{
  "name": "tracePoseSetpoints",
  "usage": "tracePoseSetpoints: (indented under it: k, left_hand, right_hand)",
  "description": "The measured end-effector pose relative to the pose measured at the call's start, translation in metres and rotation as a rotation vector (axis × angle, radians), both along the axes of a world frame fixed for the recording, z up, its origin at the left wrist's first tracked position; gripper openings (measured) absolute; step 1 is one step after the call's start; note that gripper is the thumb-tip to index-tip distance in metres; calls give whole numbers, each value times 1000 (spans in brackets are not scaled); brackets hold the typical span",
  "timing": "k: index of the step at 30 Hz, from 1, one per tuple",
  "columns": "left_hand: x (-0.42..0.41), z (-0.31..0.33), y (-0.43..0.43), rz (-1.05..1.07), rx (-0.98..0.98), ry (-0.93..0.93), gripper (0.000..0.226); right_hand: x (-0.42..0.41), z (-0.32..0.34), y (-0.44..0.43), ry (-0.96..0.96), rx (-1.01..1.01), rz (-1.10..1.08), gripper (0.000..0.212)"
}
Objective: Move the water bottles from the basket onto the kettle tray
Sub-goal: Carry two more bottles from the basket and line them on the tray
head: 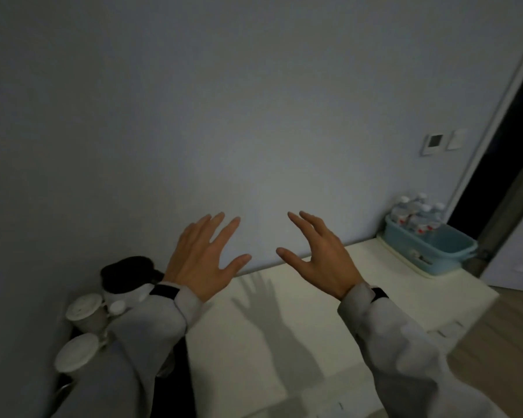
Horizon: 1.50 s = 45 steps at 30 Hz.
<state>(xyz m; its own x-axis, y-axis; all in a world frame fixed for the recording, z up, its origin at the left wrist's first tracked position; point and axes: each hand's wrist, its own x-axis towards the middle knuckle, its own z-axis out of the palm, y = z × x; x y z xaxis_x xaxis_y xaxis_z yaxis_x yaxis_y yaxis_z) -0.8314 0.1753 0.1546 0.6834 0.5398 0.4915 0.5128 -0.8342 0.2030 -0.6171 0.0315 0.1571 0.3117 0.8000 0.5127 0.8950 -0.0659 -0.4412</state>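
A light blue plastic basket [435, 248] stands at the far right end of the white counter, against the wall. Several clear water bottles [414, 214] with white caps and red labels stand upright in its back half. At the far left, a dark kettle tray [181, 351] shows past my left sleeve, with a black-topped white kettle [127, 276] at its back. My left hand [203, 254] and my right hand [320, 254] hover above the counter's middle, palms down, fingers spread, both holding nothing. The basket lies well to the right of my right hand.
Two white lidded cups [83, 312] and a small capped bottle [117, 307] stand on the left by the kettle. The white counter [254, 327] runs along a plain wall. Wall switches [435, 143] and a dark doorway [507, 146] are on the right; wooden floor lies lower right.
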Motion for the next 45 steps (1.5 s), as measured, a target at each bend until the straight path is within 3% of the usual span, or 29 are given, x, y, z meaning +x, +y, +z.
tracePoseSetpoints:
  k: [10, 18, 27, 34, 45]
  left_hand:
    - [201, 13, -90, -102, 1, -15, 74]
    - [367, 4, -110, -206, 0, -50, 72]
    - [558, -9, -93, -280, -66, -85, 74]
    - [654, -17, -73, -289, 21, -188, 67]
    - [764, -77, -58, -11, -139, -18, 72]
  right_hand:
    - [188, 12, -113, -27, -26, -134, 73]
    - [329, 6, -150, -36, -52, -243, 74]
    - [501, 8, -146, -67, -120, -329, 74]
    - [608, 6, -124, -58, -145, -310, 76]
    - [766, -62, -67, 86, -219, -84, 75]
